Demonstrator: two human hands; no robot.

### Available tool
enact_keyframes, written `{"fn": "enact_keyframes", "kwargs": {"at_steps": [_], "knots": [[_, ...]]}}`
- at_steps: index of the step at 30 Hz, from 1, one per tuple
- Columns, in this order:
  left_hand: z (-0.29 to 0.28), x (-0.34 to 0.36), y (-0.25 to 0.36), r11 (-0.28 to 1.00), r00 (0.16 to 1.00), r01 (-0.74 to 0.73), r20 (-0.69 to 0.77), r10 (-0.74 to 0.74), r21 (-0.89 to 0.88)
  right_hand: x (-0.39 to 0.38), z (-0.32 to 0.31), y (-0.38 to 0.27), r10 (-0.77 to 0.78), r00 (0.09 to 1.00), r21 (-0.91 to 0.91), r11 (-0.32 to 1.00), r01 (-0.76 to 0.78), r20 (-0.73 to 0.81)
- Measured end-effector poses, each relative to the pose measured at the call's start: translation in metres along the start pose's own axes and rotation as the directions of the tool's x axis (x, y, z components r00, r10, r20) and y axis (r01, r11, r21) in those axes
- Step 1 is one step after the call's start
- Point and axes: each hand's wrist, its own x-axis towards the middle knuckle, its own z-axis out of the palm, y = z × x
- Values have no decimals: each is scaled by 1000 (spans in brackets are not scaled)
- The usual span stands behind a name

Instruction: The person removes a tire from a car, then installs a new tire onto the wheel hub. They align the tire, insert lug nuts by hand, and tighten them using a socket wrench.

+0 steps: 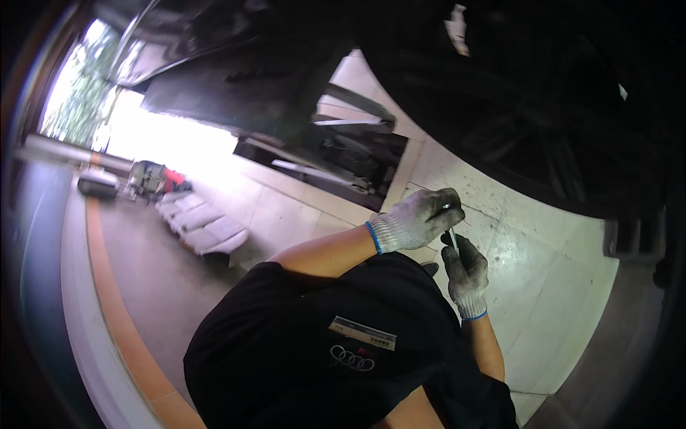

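Both my hands wear white knit gloves with blue cuffs, blackened at the fingers. My left hand (421, 218) is curled closed, with a small bright spot showing at its fingers. Just below and to the right, my right hand (466, 275) is closed around a thin, shiny metal rod (454, 241). The rod points up toward the left hand; its exact kind is too small to tell. Whether the left fingers also grip it is partly hidden. Ahead and to the right of the hands hangs a large dark car wheel (561, 168).
The dark underside of a car body (229, 89) fills the top. Metal lift arms (357, 107) reach over a dark floor recess (343, 161). A grey padded seat (204, 223) lies on the left floor. A block-like object (632, 239) stands at the right. Pale tiles (529, 264) surround me.
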Motion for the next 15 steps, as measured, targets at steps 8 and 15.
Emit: {"fn": "enact_keyframes", "kwargs": {"at_steps": [8, 15], "knots": [[-46, -52, -17, 991, 992, -116, -47, 119, 65, -5, 56, 0, 267, 963, 29, 963, -268, 38], [-133, -79, -20, 978, 996, -34, 92, 16, 207, 6, 171, 15, 179, 974, 107, 980, -165, -137]]}}
